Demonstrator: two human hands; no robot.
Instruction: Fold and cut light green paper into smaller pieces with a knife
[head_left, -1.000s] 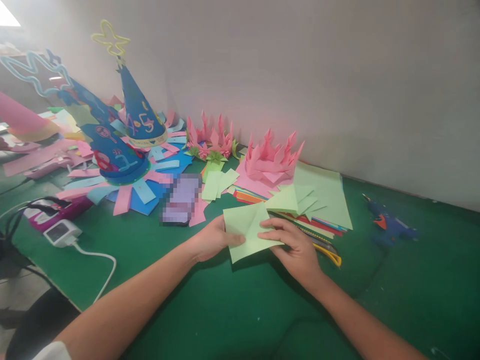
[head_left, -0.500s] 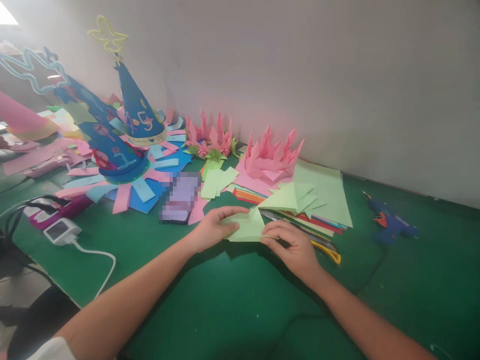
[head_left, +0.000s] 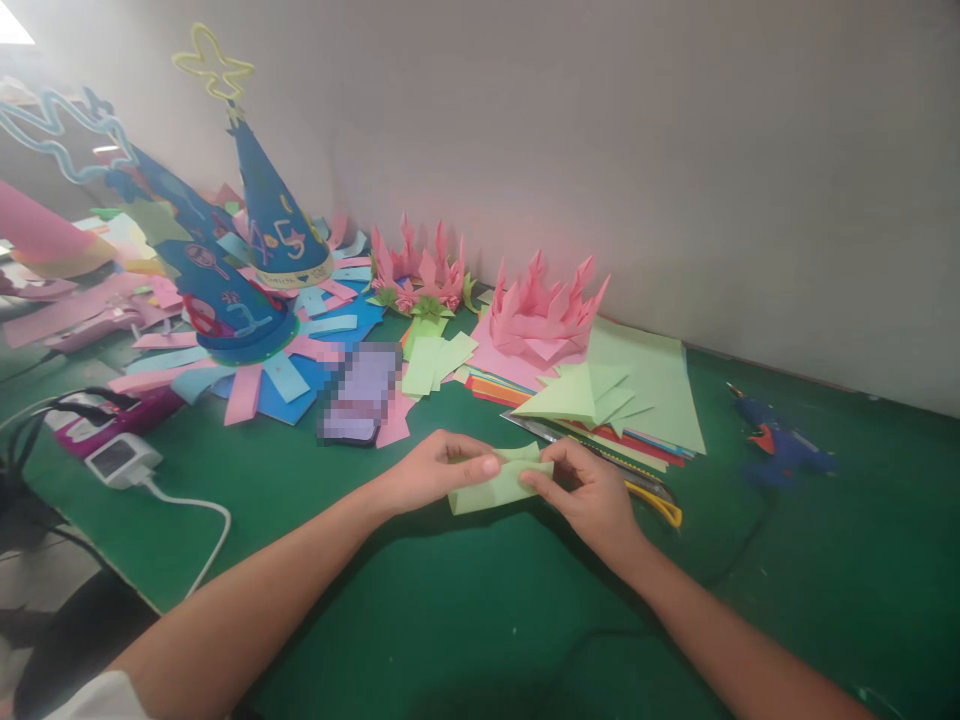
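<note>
A light green sheet of paper [head_left: 495, 485], folded over into a narrow strip, is held just above the green table [head_left: 420, 620]. My left hand [head_left: 431, 470] pinches its left end with the thumb on top. My right hand [head_left: 592, 490] pinches its right end, fingers curled round the fold. Both hands are closed on the paper.
Behind the hands lie a stack of coloured paper with green folded pieces [head_left: 607, 400], a ruler, a yellow cutter [head_left: 660, 505] and pink folded crowns [head_left: 544, 310]. Blue cone hats [head_left: 274, 225] stand at left, a phone [head_left: 360, 395], a charger with cable [head_left: 120, 460], a blue glue gun [head_left: 780, 445] at right.
The green sheet was open and flat between my hands; it has been folded down into a narrow strip, and both hands have closed in on its ends.
</note>
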